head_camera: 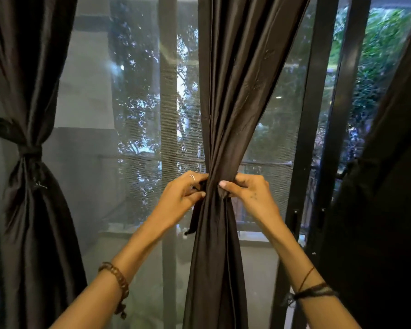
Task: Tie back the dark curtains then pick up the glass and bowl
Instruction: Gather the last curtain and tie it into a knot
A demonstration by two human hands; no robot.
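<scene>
Tall window (133,103) with mesh screen, dark frame (318,115) at right, foliage outside. Both arms reach up and forward to the middle curtain (233,79), centre of scene. Left hand (185,193) grips the bunched fabric from the left, fingers curled in, ring on one finger. Right hand (247,191) pinches it from the right, thumb on the front. Between them a dark tie strap (196,217) wraps the gather; its loose end hangs down left of the curtain. Whether the strap is knotted: can't tell, fingers cover it. Curtain is dark, glossy, cinched narrow at hand height, flaring above and below. Left curtain (31,210) is already tied at its waist. Right curtain (384,186) is at the near right edge, dark, detail poor. Bracelet (116,281) on left wrist, threads (313,290) on right.
</scene>
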